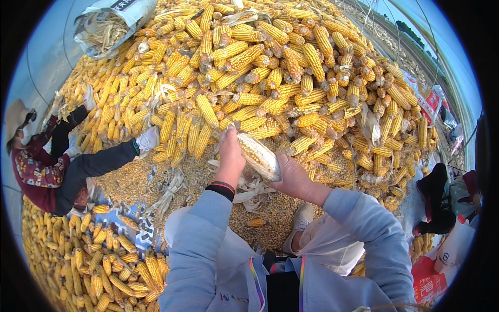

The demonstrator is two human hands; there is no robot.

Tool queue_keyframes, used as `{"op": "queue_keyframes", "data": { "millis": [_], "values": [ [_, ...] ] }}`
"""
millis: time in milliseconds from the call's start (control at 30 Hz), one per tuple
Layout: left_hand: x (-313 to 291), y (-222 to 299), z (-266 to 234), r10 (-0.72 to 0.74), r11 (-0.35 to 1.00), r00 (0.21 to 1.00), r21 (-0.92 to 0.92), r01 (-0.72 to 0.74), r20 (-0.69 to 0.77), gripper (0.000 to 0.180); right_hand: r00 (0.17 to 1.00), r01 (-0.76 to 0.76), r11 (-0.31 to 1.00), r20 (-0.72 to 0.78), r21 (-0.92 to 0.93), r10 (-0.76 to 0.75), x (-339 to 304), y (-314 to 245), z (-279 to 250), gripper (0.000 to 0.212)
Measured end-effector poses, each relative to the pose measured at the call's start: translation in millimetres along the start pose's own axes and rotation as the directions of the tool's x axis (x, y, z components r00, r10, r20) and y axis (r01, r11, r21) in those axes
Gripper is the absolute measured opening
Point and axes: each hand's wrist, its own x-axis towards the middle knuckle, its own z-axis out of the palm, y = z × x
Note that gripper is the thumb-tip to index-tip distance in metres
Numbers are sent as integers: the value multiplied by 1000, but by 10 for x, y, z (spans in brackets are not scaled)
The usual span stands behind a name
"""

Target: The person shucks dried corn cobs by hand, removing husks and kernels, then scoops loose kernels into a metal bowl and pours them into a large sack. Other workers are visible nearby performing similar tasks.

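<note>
An ear of corn (257, 154), partly wrapped in pale husk with a strip of yellow kernels showing, is held out over the ground between my two hands. My left hand (229, 151) closes round its upper left end, fingers mostly hidden behind it. At the lower right end my right hand (292, 176) grips the ear, thumb along its side. Just beyond rises a big heap of husked yellow corn ears (249, 57). Loose husks (253, 193) lie on a bed of kernels (221, 213) below my hands, and a short ear (255, 222) rests near my shoe.
At the left a person (41, 161) in a hat sits with a leg stretched toward the heap. More ears (88, 275) fill the lower left. A sack of husks (106, 31) lies at the upper left. Bags (431, 270) and another person's dark boots (432, 197) are on the right.
</note>
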Motion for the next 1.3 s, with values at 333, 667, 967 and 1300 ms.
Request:
{"op": "queue_keyframes", "data": {
  "millis": [333,667,967,1300],
  "values": [
    [33,165,153,-266,836,963,-508,207,-44,20,987,-3,790,127,613,-95,451,116,172,96],
    [122,136,159,-324,769,945,-568,293,49,21,995,95,248,-98,964,-1,937,41,7,51],
    [55,171,-156,-148,367,975,925,-99,163,43,775,195,-25,-138,980,617,1198,638,-823,34],
    [-272,-88,118,-280,488,814,806,-335,509,80,976,-23,-113,47,993,215,1093,281,-668,36]
  ]
}}
